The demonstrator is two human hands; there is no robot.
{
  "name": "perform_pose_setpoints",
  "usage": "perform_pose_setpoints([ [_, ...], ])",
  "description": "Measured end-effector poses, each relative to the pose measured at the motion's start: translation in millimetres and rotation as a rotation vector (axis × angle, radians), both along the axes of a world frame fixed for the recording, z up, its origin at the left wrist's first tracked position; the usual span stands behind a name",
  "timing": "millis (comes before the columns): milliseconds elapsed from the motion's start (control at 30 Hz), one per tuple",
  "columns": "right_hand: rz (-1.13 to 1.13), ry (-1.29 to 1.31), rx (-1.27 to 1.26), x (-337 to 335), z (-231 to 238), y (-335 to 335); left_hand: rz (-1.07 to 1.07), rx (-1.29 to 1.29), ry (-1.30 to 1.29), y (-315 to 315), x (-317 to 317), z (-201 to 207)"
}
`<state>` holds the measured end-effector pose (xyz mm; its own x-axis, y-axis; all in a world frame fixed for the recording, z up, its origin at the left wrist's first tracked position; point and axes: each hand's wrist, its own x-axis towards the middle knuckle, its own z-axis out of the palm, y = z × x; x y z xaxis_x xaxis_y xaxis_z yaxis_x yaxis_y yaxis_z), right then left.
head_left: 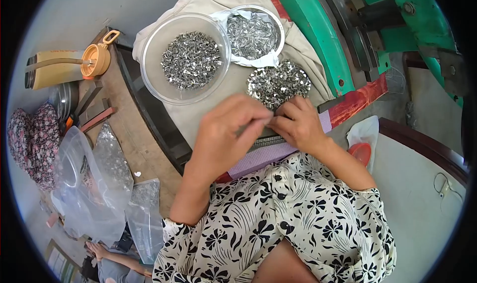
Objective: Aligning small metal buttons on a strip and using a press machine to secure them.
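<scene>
My left hand (229,130) and my right hand (299,124) meet at the near edge of the cloth-covered table, thumbs and fingertips pinched close together. Whatever lies between their fingers is too small and blurred to make out. Just beyond my right hand spreads a loose pile of small shiny metal pieces (278,84). A clear round tub (151,79) with many short grey metal parts stands beyond my left hand. Behind the pile, a round bowl (282,34) lined with white plastic holds thin silvery pieces.
A green machine (313,32) with dark metal parts stands at the right. On the left side table lie clear plastic bags (92,188), a floral cloth bundle (35,139) and a yellow-capped bottle (62,69). Another person's hand (98,250) shows at lower left.
</scene>
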<state>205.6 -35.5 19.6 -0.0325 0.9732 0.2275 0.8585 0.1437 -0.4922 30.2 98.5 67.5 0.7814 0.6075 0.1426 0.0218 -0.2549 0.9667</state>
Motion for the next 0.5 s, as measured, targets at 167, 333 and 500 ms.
perform_pose_setpoints([
  [167, 0.039, -0.114, 0.059, -2.7, -1.3, -3.4, -0.151, -0.009, 0.251, -17.4, -10.2, -14.3],
  [333, -0.095, 0.146, 0.004, 5.3, -3.3, 2.0, -0.156, 0.144, 0.349, -28.6, -21.8, -26.5],
  [500, -0.072, 0.062, 0.053, 6.0, -0.1, -0.8, -0.132, 0.288, 0.408, -44.9, -22.6, -32.3],
])
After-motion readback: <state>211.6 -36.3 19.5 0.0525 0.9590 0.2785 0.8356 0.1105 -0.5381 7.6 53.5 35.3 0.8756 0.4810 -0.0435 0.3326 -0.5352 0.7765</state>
